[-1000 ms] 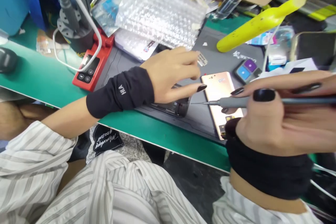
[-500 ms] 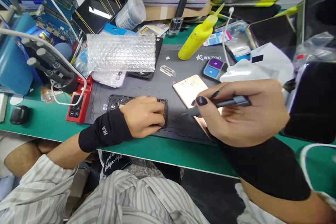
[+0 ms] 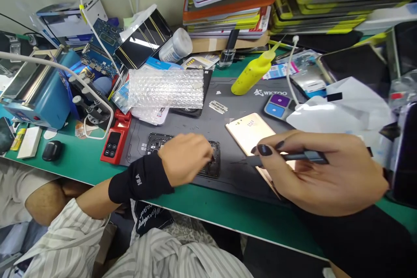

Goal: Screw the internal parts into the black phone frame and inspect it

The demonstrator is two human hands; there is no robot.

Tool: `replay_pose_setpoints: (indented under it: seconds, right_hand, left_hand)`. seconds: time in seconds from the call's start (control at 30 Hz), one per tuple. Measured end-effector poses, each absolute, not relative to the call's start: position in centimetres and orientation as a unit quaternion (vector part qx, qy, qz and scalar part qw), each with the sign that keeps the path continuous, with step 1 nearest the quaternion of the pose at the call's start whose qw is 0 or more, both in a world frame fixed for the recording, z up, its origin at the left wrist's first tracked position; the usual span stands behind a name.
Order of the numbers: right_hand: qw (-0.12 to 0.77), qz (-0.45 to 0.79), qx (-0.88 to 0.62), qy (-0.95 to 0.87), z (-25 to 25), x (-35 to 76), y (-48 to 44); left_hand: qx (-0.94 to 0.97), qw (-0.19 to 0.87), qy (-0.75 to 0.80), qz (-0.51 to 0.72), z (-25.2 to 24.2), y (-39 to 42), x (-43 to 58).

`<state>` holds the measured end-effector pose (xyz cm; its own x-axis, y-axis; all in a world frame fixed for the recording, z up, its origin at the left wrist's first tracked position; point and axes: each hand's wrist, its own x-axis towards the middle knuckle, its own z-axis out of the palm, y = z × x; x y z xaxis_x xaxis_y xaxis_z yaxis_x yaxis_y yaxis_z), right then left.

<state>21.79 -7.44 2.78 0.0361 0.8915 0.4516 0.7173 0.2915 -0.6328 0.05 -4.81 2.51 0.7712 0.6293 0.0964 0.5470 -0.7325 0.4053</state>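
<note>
My left hand [image 3: 187,158], in a black wristband, is over an opened phone [image 3: 213,169] on the grey mat. Its fingers are curled down near the phone's right end. The fingertips are partly hidden, and I cannot make out what they hold, if anything. My right hand [image 3: 325,171] grips a slim dark screwdriver [image 3: 312,157] between thumb and fingers. Its thin tip points left, above the mat and apart from the phone. Behind that hand lies a gold phone back cover [image 3: 252,128], partly covered by it.
Farther back are a razor blade [image 3: 218,107], a yellow squeeze bottle [image 3: 252,72] and a bubble-wrapped pack [image 3: 166,88]. A red device [image 3: 116,137] with buttons borders the mat [image 3: 234,184] at left. White wrapping [image 3: 345,108] lies at right. Another person's knee [image 3: 48,202] shows at lower left.
The view has tilted up, showing more of the bench's back. My left hand appears lifted slightly off the phone, its fingers more curled. My right hand still holds the screwdriver.
</note>
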Motion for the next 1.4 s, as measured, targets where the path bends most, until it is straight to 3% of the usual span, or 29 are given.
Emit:
replay_pose_setpoints:
  seconds: [0.17,0.57,0.8,1.17,1.4]
  right_hand:
    - [0.440,0.093,-0.591,-0.669,2.5,21.6,-7.7]
    - [0.455,0.082,-0.589,-0.663,2.6,21.7,-7.8]
    - [0.448,0.110,-0.538,-0.705,3.0,21.4,-8.0]
    - [0.393,0.168,-0.513,-0.744,2.9,20.9,-8.9]
    - [0.354,0.080,-0.436,-0.823,3.1,20.5,-8.8]
  left_hand:
    - [0.896,0.101,0.400,0.163,2.0,-0.8,-2.3]
    - [0.871,0.109,0.425,0.222,2.0,-0.2,-2.8]
    - [0.946,0.171,0.219,0.168,1.6,-2.7,-0.3]
    - [0.957,0.153,0.203,0.140,1.5,-2.8,0.1]
    - [0.961,0.127,0.201,0.142,1.3,-3.2,0.1]
